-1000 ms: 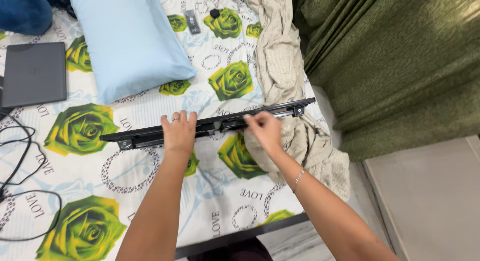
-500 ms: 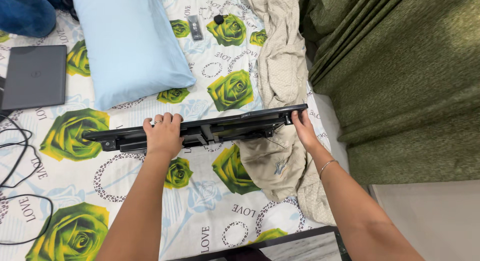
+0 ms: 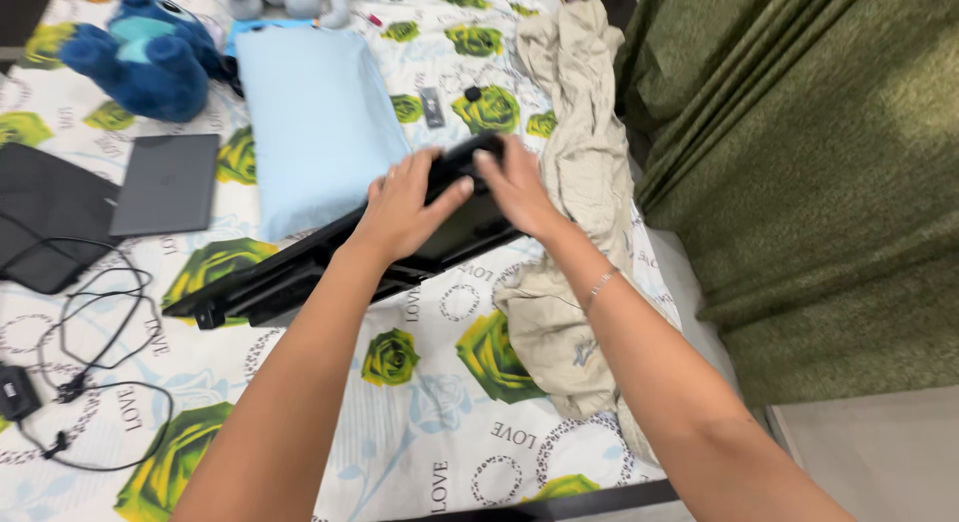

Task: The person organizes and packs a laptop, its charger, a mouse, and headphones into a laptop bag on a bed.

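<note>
Rose-print bed (image 3: 420, 422), curtain alongside: a long black stand (image 3: 300, 272) lay slantwise across it, far end raised. Left hand (image 3: 405, 202) and right hand (image 3: 514, 187) were clamped on that end. Stiff, light and awkwardly long it was judged; better gripped nearer mid-length.

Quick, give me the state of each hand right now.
Left hand: closed on the upper end of the long black stand.
Right hand: closed on the same end, beside the left.
</note>
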